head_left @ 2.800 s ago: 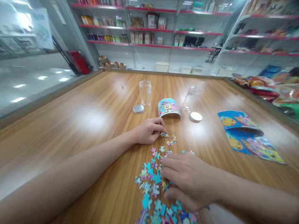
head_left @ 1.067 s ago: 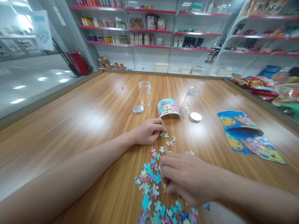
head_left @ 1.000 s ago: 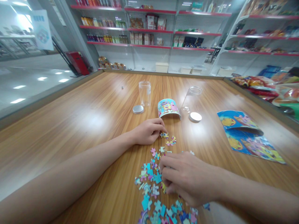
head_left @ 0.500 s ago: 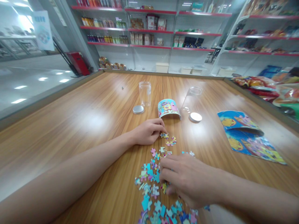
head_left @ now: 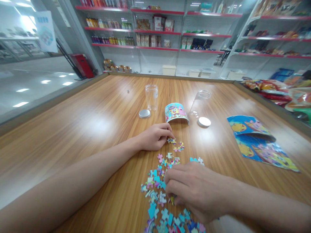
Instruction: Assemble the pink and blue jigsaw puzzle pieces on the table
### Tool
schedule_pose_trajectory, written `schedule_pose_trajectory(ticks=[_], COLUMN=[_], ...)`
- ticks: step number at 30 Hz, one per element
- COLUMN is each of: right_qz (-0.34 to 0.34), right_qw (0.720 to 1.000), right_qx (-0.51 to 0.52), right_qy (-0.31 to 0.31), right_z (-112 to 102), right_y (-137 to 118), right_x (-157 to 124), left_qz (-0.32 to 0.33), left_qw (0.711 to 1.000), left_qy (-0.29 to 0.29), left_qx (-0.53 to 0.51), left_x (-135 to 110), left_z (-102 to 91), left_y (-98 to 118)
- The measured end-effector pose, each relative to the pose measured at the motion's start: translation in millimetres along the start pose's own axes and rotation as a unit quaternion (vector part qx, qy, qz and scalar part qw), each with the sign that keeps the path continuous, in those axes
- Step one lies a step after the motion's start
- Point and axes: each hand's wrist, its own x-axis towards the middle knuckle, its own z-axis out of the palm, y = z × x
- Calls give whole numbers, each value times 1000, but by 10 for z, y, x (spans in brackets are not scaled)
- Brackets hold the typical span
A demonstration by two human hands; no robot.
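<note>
A heap of small, colourful puzzle pieces (head_left: 157, 194) lies on the wooden table (head_left: 92, 126) near its front edge. My right hand (head_left: 194, 191) rests on the heap, fingers curled and pinched over pieces that I cannot single out. My left hand (head_left: 155, 136) lies further back, fingers curled, its fingertips pressing on a small joined cluster of pieces (head_left: 171, 140). A second small cluster (head_left: 178, 148) sits just right of it.
Behind the hands stand an upright clear jar (head_left: 151, 97) with a metal lid (head_left: 144, 113), a curled picture label (head_left: 176, 112), and a tipped clear jar (head_left: 199, 103) with a white lid (head_left: 204, 121). Printed picture sheets (head_left: 257, 142) lie at right. Shop shelves line the back.
My right hand has slid a little toward me over the heap, uncovering a few pieces behind it. My left hand has stayed on its cluster.
</note>
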Motion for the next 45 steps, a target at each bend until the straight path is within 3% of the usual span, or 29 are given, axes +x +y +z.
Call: schedule_pose_trajectory(ticks=[5, 7, 9, 11, 14, 16, 19, 24, 28, 45], right_qz=[-55, -50, 14, 135, 297, 328, 322, 282, 262, 278], right_qw=[998, 994, 978, 932, 861, 842, 839, 885, 913, 895], right_qx=[32, 61, 79, 81, 97, 143, 180, 65, -6, -25], right_qy=[28, 80, 193, 326, 402, 404, 400, 365, 314, 347], right_z=[65, 73, 73, 76, 99, 127, 159, 140, 139, 172], right_y=[18, 75, 183, 331, 554, 649, 697, 719, 764, 808], right_x=[-7, -6, -3, -2, 1, 10, 28, 10, -35, -49], left_qz=[-1, -1, 3, 14, 44, 54, 40, -26, -54, -88], left_qw=[1000, 1000, 1000, 1000, 999, 998, 998, 999, 998, 990], left_qy=[-5, -5, 0, 6, 12, 12, 16, 14, -25, -57], left_qx=[5, 9, 8, -1, -28, -39, -42, -28, 30, 98], left_x=[0, 2, 8, 16, 34, 47, 61, 60, 61, 55], left_z=[2, 2, -3, -14, -31, -35, -30, -38, -55, -67], left_y=[-5, -3, 12, 47, 122, 162, 178, 126, 88, 83])
